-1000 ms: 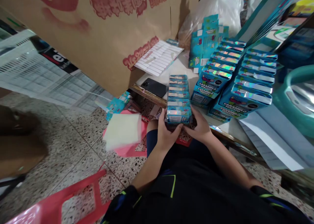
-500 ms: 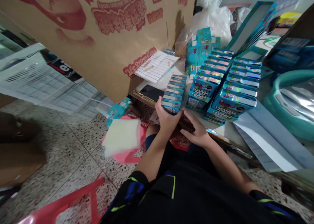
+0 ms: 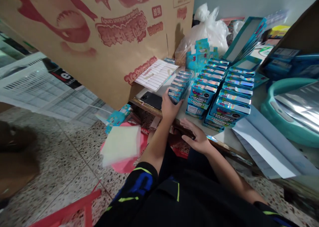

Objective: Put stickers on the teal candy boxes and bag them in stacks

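Observation:
My left hand is wrapped round the near end of a short row of blue candy boxes on the table, thumb on the right side and fingers on the left. Just in front of my body, my right hand is empty, its fingers stretched out and its thumb apart. It hovers by the table's front edge, touching no box. Right of the held row, two longer, taller stacks of blue boxes marked "Caramelo Macizo" stand side by side, with shiny top edges.
A black phone and a white label sheet lie left of the row, before a big cardboard carton. At right are folded white paper and a teal basin. A red stool stands on the floor at lower left.
My left hand has moved forward over the table along with the row of boxes. My right hand has come apart from it and its fingers are straighter. The view has tilted slightly.

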`<state>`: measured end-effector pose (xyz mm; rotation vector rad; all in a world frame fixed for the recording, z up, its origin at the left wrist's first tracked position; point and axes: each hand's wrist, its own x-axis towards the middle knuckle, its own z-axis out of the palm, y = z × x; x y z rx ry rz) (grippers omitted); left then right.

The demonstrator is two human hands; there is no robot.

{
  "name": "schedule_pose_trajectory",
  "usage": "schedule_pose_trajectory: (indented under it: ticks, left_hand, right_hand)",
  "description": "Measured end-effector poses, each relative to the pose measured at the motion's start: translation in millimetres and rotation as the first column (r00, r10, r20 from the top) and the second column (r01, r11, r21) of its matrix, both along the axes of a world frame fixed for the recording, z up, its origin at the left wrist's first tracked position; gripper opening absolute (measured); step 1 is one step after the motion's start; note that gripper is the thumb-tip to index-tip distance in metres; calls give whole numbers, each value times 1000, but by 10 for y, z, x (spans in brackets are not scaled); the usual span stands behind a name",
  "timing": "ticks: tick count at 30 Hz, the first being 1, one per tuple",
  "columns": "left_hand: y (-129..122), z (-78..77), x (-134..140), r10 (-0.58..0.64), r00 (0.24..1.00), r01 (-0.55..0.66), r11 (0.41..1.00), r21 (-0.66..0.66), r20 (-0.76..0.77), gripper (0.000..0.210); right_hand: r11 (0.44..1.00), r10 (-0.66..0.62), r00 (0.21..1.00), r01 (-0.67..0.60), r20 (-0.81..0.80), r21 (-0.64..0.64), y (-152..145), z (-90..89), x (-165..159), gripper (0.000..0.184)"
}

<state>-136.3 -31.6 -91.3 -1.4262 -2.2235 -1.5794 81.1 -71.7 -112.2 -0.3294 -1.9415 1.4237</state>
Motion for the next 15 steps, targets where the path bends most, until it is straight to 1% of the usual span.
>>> schedule_pose_trajectory:
  ticks: [3,5,7,8,9,10,11,12,13,14,15]
  left_hand:
    - [1,-60,38,68,998,-68,997,24,-17,98]
    - [-63,-91,26,69,996,-66,996,55,-59,99]
    - [-253,-100,-72,92,989,-80,992,96,-118,97]
    - [-409,-99,-164,134,981,-120,987,109,-140,94]
    - [-606,-99,-284,221,964,-203,971,125,-145,90]
    - [-837,-106,-426,344,931,-332,937,110,-124,84]
    - [-1093,-127,-580,472,877,-470,882,45,-92,77]
    - [-1360,-165,-733,557,826,-563,824,-72,-86,70]
    - [-1626,-224,-871,597,795,-604,765,-224,-103,68]
    - [-1879,-306,-979,648,753,-642,685,-343,-116,75]
    - [-2108,-410,-1047,709,696,-678,597,-429,-114,87]
  right_hand:
    - [1000,8,1000,-8,-1,3,1,-4,9,68]
    - [1000,3,1000,-3,5,5,1,-2,14,67]
    - [1000,0,1000,0,10,7,0,3,19,66]
    - [1000,-2,1000,2,8,10,0,7,22,65]
    - [1000,-3,1000,3,4,13,0,12,26,64]
    - [1000,-2,1000,2,-1,14,1,18,31,63]
    - [1000,4,1000,-4,-1,11,3,26,36,62]
    - [1000,12,1000,-12,2,6,7,36,42,60]
    - [1000,22,1000,-22,9,-1,13,49,48,57]
    - [999,31,999,-31,19,-8,21,63,53,53]
    - [999,40,999,-39,31,-15,30,77,56,48]
